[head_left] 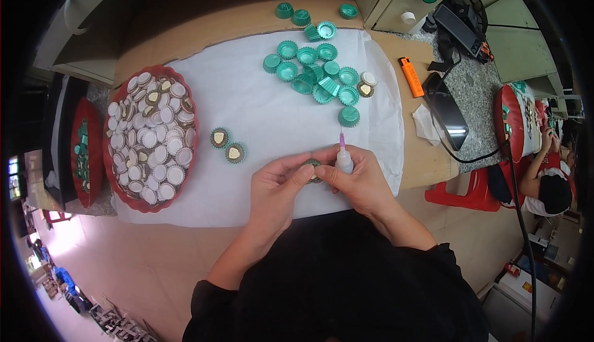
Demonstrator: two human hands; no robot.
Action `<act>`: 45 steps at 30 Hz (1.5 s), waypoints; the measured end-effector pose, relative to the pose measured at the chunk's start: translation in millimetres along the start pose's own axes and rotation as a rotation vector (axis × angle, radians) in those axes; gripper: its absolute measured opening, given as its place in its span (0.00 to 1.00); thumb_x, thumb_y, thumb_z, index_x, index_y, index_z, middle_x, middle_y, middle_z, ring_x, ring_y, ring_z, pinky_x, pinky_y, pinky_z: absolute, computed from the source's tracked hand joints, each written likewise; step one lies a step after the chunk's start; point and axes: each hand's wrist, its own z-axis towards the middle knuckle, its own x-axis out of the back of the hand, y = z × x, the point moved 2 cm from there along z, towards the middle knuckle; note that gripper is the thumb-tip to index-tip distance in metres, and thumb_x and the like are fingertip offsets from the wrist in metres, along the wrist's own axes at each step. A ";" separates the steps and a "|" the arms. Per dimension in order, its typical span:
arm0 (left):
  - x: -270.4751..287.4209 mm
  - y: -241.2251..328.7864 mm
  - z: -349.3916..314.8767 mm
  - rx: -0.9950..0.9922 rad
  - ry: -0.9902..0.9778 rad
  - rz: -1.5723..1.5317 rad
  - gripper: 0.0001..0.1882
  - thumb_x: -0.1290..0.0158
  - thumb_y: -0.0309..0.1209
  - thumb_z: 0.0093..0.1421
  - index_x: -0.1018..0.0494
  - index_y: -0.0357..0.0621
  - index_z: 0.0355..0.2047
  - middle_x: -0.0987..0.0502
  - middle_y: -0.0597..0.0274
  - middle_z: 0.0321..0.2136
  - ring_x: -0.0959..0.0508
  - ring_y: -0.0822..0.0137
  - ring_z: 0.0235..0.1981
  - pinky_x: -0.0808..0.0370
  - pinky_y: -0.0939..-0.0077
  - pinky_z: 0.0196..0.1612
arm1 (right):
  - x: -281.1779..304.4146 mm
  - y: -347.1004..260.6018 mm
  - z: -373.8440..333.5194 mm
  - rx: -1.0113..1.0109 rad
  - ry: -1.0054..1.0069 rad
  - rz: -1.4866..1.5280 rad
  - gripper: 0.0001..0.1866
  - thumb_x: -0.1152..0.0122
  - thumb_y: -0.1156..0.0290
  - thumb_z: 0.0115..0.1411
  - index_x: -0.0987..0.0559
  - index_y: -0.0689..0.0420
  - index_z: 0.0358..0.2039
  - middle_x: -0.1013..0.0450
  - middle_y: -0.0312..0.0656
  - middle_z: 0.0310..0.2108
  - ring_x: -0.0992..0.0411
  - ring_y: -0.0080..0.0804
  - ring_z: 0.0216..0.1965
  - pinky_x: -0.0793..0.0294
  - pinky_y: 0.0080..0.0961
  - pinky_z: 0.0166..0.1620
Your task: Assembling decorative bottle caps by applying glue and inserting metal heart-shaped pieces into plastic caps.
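White sheet over the desk. Green cap at lower centre, pinched by left hand and right hand; right also holds needle-tipped bottle, tip up. Risk: uneven thumb pressure could slip the cap; over-squeezing could leak the bottle.

Orange lighter, black phone, white tissue, red stool

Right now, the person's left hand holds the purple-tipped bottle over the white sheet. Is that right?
No, wrong hand: the head view shows the right hand holding the purple-tipped bottle over the white sheet.
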 end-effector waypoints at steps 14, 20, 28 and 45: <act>-5.6 1.3 -2.9 -0.092 0.033 0.163 0.15 0.53 0.25 0.55 0.39 0.35 0.43 0.30 0.54 0.36 0.28 0.65 0.39 0.31 0.74 0.40 | 0.4 3.8 0.6 0.005 0.043 0.100 0.13 0.41 0.71 0.48 0.27 0.64 0.34 0.29 0.35 0.24 0.36 0.14 0.19 0.38 0.11 0.21; -7.6 2.7 -1.0 -0.043 0.021 0.097 0.15 0.53 0.24 0.54 0.40 0.35 0.42 0.30 0.54 0.36 0.28 0.68 0.38 0.30 0.75 0.40 | 2.4 3.1 -1.1 0.024 0.046 0.061 0.15 0.41 0.74 0.47 0.28 0.65 0.37 0.29 0.37 0.27 0.34 0.18 0.23 0.36 0.12 0.22; -1.6 -1.9 -0.6 -0.094 -0.010 0.090 0.13 0.53 0.21 0.54 0.37 0.34 0.41 0.29 0.55 0.36 0.28 0.71 0.35 0.31 0.78 0.40 | 3.2 7.4 -1.9 0.023 0.048 0.126 0.14 0.42 0.73 0.48 0.28 0.64 0.36 0.29 0.38 0.28 0.35 0.17 0.22 0.37 0.11 0.21; -0.9 -2.1 1.8 -0.062 0.037 0.104 0.13 0.52 0.22 0.53 0.34 0.33 0.40 0.27 0.56 0.33 0.28 0.70 0.33 0.28 0.75 0.38 | 1.8 6.3 2.7 -0.020 0.047 0.067 0.10 0.42 0.72 0.49 0.27 0.64 0.32 0.29 0.38 0.23 0.36 0.16 0.17 0.37 0.12 0.19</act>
